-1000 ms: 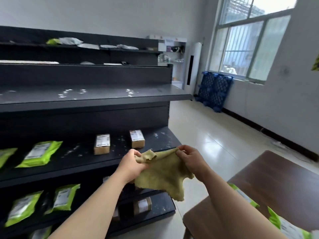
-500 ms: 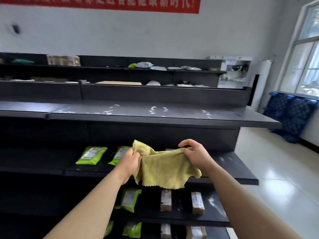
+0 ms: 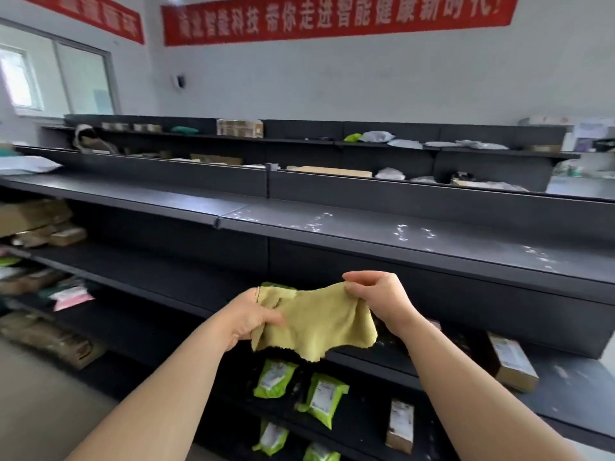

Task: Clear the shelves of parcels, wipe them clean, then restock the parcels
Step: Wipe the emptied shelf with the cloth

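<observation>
A yellow-green cloth [image 3: 317, 322] hangs spread between my two hands in front of the dark shelving. My left hand [image 3: 251, 316] grips its left edge and my right hand [image 3: 379, 296] pinches its upper right corner. Just above the hands runs a wide dark shelf [image 3: 382, 232] with white dusty marks and no parcels on this stretch. On the lower shelves sit green bag parcels [image 3: 274, 377] and small brown box parcels [image 3: 512, 361].
A second shelving row [image 3: 332, 143] behind holds white bags and cardboard boxes. Brown boxes [image 3: 33, 217] and mixed parcels fill the shelves at far left. Red banners hang on the white wall; a window is at upper left.
The view has swung left along the shelving and lifted, away from the window and brown table. Both hands have kept hold of the cloth, now held spread wider.
</observation>
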`<state>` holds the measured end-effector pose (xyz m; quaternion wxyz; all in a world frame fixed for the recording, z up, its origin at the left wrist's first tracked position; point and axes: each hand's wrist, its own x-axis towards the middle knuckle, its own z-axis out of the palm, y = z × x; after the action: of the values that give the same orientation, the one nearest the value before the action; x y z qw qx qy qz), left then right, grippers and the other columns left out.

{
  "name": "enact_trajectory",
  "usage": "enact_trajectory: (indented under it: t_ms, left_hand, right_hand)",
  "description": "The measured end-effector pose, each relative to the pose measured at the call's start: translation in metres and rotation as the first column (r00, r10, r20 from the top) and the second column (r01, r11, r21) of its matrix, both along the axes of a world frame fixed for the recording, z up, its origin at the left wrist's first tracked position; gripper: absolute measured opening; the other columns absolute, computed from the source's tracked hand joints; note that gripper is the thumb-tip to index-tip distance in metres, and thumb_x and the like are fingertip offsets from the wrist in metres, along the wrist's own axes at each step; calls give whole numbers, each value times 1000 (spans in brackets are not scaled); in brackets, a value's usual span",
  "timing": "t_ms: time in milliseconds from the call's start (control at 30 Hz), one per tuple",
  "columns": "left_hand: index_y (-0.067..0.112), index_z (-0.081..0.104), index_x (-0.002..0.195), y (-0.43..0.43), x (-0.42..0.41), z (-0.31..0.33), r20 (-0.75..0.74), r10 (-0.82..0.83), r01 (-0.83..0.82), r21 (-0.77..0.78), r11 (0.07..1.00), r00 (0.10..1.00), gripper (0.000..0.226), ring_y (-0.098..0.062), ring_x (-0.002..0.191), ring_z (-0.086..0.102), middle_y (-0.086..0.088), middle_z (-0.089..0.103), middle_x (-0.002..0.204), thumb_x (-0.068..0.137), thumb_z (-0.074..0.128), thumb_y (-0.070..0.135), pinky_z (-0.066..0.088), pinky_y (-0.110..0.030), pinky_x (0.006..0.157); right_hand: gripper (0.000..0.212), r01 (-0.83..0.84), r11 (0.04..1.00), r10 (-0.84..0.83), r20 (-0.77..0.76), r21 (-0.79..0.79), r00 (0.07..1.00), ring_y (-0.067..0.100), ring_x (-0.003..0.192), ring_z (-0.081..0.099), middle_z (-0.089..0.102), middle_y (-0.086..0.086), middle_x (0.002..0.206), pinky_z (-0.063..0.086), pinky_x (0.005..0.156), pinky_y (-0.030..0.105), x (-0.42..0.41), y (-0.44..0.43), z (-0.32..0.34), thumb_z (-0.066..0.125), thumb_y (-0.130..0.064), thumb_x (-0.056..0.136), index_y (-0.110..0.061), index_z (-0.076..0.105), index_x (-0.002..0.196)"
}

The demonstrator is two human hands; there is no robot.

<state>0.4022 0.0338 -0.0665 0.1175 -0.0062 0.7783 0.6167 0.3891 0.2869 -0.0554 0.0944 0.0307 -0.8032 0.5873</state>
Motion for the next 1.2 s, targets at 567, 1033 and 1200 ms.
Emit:
enact_trajectory:
  t_ms: [567, 1033, 1200]
  left_hand:
    - [32, 51, 118, -20, -92, 18, 20, 147, -148, 193, 970, 989, 66, -28, 101, 65, -6, 64, 115, 67, 84, 6, 58, -41, 73]
    - [16, 68, 92, -69, -161, 24, -300, 143, -263, -410, 873, 943, 23, -20, 88, 61, -3, 60, 99, 94, 55, 35, 50, -38, 83]
    - [30, 63, 97, -91, -194, 26, -468, 145, -313, -303, 900, 872, 7, -10, 88, 63, 9, 66, 96, 90, 63, 29, 48, -25, 66]
  right_hand:
    - [42, -227, 973, 229, 52, -43, 972, 19, 94, 68, 74, -1, 90, 56, 84, 30, -136, -56, 27, 60, 13, 78, -23, 79, 68]
    - [25, -194, 928, 267, -203, 319, 942, 7, 76, 67, 72, -9, 80, 52, 66, 13, -194, -90, 32, 71, -8, 80, -32, 71, 74]
    - [21, -49, 949, 128, -243, 310, 962, 3, 54, 64, 69, -9, 69, 47, 51, 12, -218, -110, 34, 62, -8, 82, -28, 67, 77]
